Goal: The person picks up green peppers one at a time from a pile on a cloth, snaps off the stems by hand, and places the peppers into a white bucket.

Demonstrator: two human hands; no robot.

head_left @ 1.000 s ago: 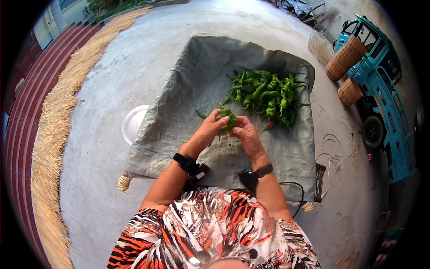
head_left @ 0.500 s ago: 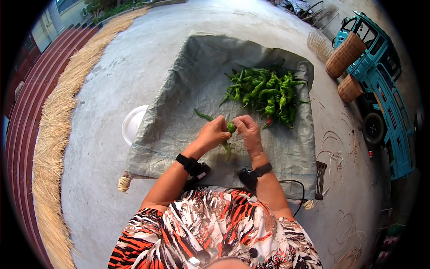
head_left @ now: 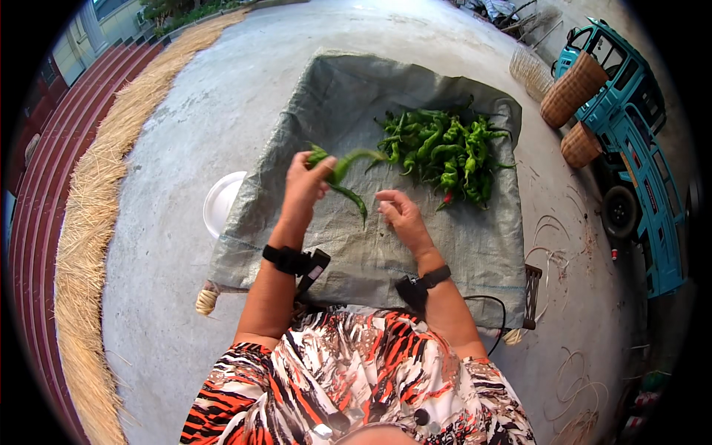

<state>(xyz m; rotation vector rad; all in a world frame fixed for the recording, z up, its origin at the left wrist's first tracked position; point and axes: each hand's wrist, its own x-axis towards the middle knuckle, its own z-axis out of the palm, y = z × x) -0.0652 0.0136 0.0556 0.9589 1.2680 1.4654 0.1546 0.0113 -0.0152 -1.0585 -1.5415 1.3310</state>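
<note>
A head-mounted view down onto a concrete floor [head_left: 222,96] is shown, over which a grey woven sheet [head_left: 326,104] is spread. The left hand [head_left: 302,189] is raised above the middle of the sheet, and its fingers are closed around a few long green peppers [head_left: 343,172], which are pinched near their stem ends; one slender pepper hangs down from the grip toward the sheet, while another arches rightward. The right hand [head_left: 400,215] is held just beside it, empty, with the fingers loosely curled and partly spread; it is not touching the held peppers. A black band with a small device is worn on each wrist.

A heap of green peppers [head_left: 445,148] lies on the far right part of the sheet, well apart from both hands; a small red piece is seen at its near edge. A white plate [head_left: 219,204] rests on the floor, its right side tucked against the sheet's left edge. A strip of straw [head_left: 89,222] curves along the floor at the left. Two woven baskets [head_left: 575,89] stand beside a blue vehicle [head_left: 638,133] at the upper right. A patterned orange, black and white garment is seen at the lower edge.
</note>
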